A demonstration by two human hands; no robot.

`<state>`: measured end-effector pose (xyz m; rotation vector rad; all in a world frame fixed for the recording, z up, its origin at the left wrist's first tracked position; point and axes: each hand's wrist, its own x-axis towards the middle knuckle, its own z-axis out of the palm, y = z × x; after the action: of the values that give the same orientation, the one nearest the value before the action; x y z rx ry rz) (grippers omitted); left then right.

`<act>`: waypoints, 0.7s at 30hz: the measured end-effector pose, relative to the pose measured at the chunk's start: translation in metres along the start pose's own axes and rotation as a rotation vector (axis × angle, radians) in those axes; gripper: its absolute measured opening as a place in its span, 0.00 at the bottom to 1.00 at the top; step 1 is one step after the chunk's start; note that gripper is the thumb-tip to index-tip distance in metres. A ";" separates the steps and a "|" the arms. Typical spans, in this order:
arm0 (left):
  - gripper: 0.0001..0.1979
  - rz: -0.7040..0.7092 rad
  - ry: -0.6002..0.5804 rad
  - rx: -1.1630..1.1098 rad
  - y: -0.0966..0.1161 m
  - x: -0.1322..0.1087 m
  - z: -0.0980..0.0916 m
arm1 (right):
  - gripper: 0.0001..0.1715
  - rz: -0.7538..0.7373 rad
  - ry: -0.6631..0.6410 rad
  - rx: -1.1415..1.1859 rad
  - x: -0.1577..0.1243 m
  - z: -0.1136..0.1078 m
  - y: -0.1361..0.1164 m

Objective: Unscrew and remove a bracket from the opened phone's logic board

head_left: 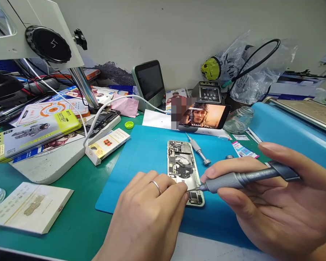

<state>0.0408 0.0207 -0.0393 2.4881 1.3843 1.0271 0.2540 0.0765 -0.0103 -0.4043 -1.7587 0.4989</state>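
Note:
An opened phone with its back off lies on a blue work mat, its boards and parts exposed. My left hand, a ring on one finger, rests with fingers curled against the phone's lower left edge, steadying it. My right hand grips a grey metal screwdriver whose tip touches the phone's lower part. A second, smaller screwdriver lies on the mat just right of the phone.
A phone playing a video stands behind the mat, next to a glass jar. A microscope stand, boxes, a small screen and cables crowd the left. A blue tray sits right.

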 end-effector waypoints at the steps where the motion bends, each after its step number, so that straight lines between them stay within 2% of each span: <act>1: 0.10 -0.002 -0.001 0.001 0.000 0.000 0.000 | 0.44 0.004 0.003 0.002 -0.001 0.000 0.000; 11: 0.09 -0.005 -0.002 -0.012 -0.001 0.001 -0.001 | 0.47 0.052 -0.021 0.003 -0.004 0.000 -0.002; 16: 0.08 -0.008 -0.016 -0.021 -0.001 -0.001 -0.001 | 0.44 0.061 -0.009 -0.007 -0.003 0.000 -0.002; 21: 0.10 -0.098 0.010 -0.041 0.004 -0.002 0.004 | 0.50 0.043 -0.032 -0.028 -0.001 -0.006 -0.001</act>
<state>0.0453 0.0182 -0.0419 2.3635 1.4567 1.0382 0.2596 0.0759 -0.0092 -0.4570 -1.7925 0.5147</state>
